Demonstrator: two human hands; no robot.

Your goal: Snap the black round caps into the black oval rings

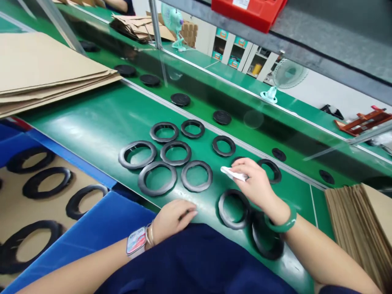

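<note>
My right hand (255,181) pinches a folded white cloth (234,174) above the green work surface. Black rings lie around it: one ring (223,207) below, a tilted ring (260,239) under my wrist, and another (277,171) partly behind my fingers. My left hand (174,218) rests at the near edge with its fingers curled in, and nothing shows in it. Closest to that hand are a ring (157,192) and a second ring (197,189). Further rings, such as this one (137,165), stand grouped beyond them.
Blue box (82,228) at the left holds more black rings on cardboard. Cardboard sheets (45,61) lie at the upper left, and a cardboard stack (346,216) stands at the right. Black discs (180,99) line the green strip behind a metal rail (196,126). A red bin (248,12) sits overhead.
</note>
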